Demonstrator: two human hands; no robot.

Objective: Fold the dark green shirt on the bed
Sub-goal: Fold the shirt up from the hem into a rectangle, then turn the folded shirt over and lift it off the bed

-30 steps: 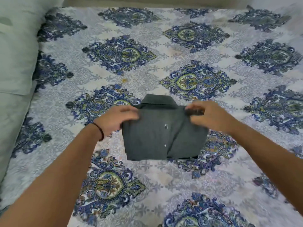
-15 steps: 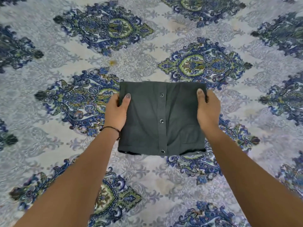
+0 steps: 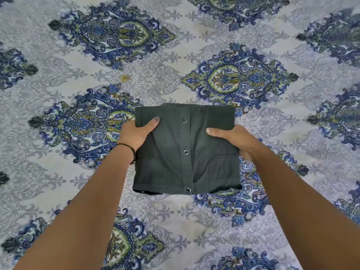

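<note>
Bed: a bedspread (image 3: 194, 227) fills the whole view, pale grey-white with a faint scroll pattern and large blue, green and dark teal paisley medallions set in rows.
Stain: a small yellowish mark (image 3: 124, 77) on the bedspread, up and to the left of the shirt.
Dark green shirt: the dark green shirt (image 3: 185, 152) is folded into a compact, nearly square packet in the middle of the bedspread, held between two hands. Whether its underside rests on the cloth or is lifted just clear of it cannot be told.
Shirt front: a button placket runs down the centre of the shirt with three dark snaps showing; a chest pocket sits on its lower right part.
Left hand: the left hand (image 3: 136, 133) clasps the shirt's left edge, thumb lying on top of the fabric, the fingers tucked underneath out of sight.
Wristband: a thin dark band (image 3: 129, 149) circles the left wrist, just beside the shirt's left edge.
Right hand: the right hand (image 3: 237, 141) clasps the shirt's right edge the same way, thumb pressed flat on top and pointing inward toward the placket, fingers hidden below.
Arms: both bare forearms reach in from the bottom corners toward the shirt.
</note>
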